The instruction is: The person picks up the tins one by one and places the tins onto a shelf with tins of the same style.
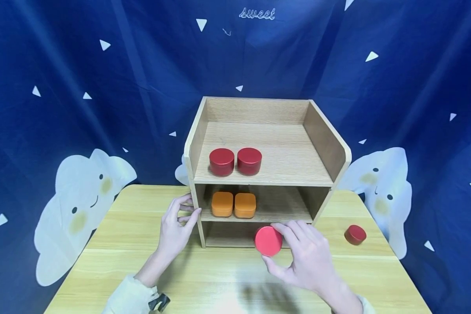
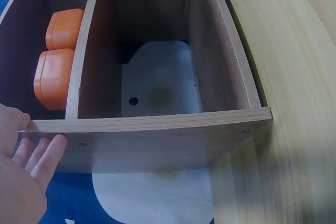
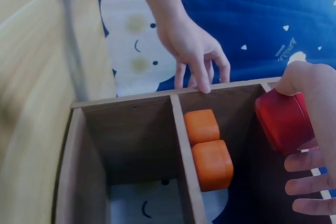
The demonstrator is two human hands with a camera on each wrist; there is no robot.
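Observation:
A small wooden shelf [image 1: 255, 179] stands on the table. My left hand [image 1: 176, 224] holds its left side panel, thumb at the front edge and fingers along the outer face, as the left wrist view also shows. My right hand [image 1: 304, 253] pinches a round red tin [image 1: 268, 241] between thumb and fingers, its flat face turned towards the head camera. The tin is in front of the shelf, overlapping the lowest compartment in the head view. Two more red tins [image 1: 221, 162] sit side by side on the top board. Two orange square tins [image 1: 222, 204] stand in the middle compartment.
Another red tin [image 1: 355, 234] lies on the table [image 1: 114, 261] to the right of the shelf. A dark blue curtain [image 1: 141, 78] with white triangles and clouds hangs behind. The top board has raised side walls [image 1: 325, 139].

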